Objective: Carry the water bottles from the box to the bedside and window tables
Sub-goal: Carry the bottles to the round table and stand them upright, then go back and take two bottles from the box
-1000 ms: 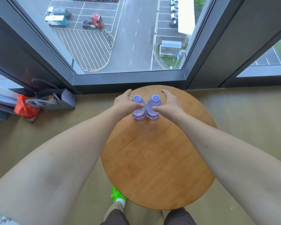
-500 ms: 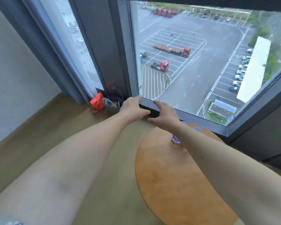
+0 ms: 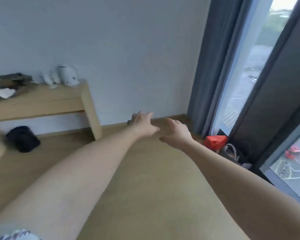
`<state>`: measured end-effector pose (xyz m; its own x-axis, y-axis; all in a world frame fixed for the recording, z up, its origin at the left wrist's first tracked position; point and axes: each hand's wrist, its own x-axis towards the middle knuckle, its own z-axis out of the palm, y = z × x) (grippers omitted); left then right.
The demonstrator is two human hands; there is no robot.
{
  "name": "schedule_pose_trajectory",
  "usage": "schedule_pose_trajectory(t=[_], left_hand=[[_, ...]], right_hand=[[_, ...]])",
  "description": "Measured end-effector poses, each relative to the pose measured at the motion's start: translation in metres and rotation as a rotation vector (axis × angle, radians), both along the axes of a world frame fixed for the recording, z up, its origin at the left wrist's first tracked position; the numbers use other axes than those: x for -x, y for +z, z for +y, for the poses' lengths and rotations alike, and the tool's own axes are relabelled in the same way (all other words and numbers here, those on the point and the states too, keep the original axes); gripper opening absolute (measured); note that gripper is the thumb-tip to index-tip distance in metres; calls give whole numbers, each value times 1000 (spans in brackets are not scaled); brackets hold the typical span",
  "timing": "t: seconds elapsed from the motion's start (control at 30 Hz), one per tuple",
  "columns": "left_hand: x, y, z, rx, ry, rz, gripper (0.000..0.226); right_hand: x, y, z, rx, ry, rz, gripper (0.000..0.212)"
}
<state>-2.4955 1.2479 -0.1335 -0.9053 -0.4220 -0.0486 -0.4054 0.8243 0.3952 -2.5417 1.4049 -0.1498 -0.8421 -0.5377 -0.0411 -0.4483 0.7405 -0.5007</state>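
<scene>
No water bottle, box or round window table shows in the head view now. My left hand (image 3: 143, 122) and my right hand (image 3: 176, 133) are both stretched out in front of me above the wooden floor (image 3: 145, 187). Their fingers are relaxed and hold nothing. The two hands are close together, the left slightly farther forward. The picture is blurred by motion.
A light wooden desk (image 3: 42, 101) stands against the white wall at the left, with a white kettle (image 3: 68, 76) and dark items on top. A black bin (image 3: 23, 138) sits under it. A grey curtain (image 3: 213, 66), a red bag (image 3: 215, 142) and the window (image 3: 291, 163) are at the right.
Both hands let go of the two bottles on the round table. My view has swung left, away from the window table toward the wall and desk; the bottles and table have left view.
</scene>
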Motion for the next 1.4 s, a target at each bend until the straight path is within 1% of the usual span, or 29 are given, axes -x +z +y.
schedule_pose_trajectory(t=[0.07,0.13,0.23,0.37,0.47,0.57,0.67,0.8,0.9,1.07,1.17,1.27,1.33,1.4], left_hand=[[-52,11,-78,13,143,-10,73],[-108,18,-148,17,284,-21,75],[-191,20,-233,11,485,-6,78],[-294,8,-319,-48,750,-5,84],[-359,2,-375,-62,952,-10,87],[-408,7,-434,-34,1126,-38,87],[-440,20,-488,-24,1262,-58,86],[-476,31,-548,-14,1371,-111,82],[-507,29,-589,-36,1440,-130,77],[-566,16,-663,-63,1551,-116,69],[-603,1,-716,-71,1555,-126,68],[-645,-10,-780,-53,1533,-84,71],[-674,-15,-826,-56,1508,-63,73],[-701,-15,-869,-67,1490,-84,75]], right_hand=[[-29,6,-87,11,150,19,86],[-64,10,-168,23,306,35,85],[-120,11,-274,11,520,43,86],[-192,6,-396,-36,776,39,89],[-244,3,-482,-19,946,22,88],[-286,2,-563,14,1099,-7,86],[-316,6,-642,-20,1235,1,87],[-353,23,-736,-54,1350,22,78],[-389,30,-795,-58,1425,-8,70],[-453,20,-879,-67,1536,-100,71],[-492,4,-932,-84,1557,-111,74],[-534,-6,-992,-86,1546,-99,79],[-564,-9,-1038,-100,1534,-89,80],[-595,-5,-1080,-129,1506,-84,84]])
